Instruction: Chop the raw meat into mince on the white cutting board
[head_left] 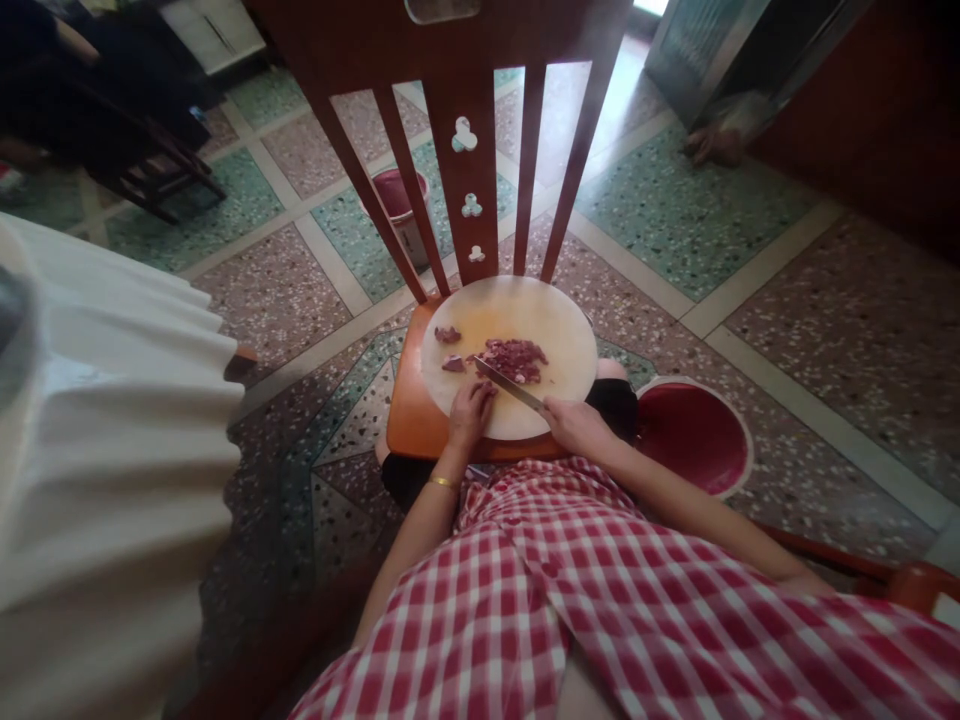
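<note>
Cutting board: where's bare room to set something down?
Cutting board is mostly bare beyond the meat pile, toward the chair back, and right of the pile. Crowded: left and near sides, with meat pieces, left hand, knife, right hand.

The knife — right fingers hide its handle.

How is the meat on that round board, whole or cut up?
Cut up: a heap of small meat pieces lies on the board, with separate bits to its left; the right hand holds a knife.

Metal knife, smooth wooden chair.
</note>
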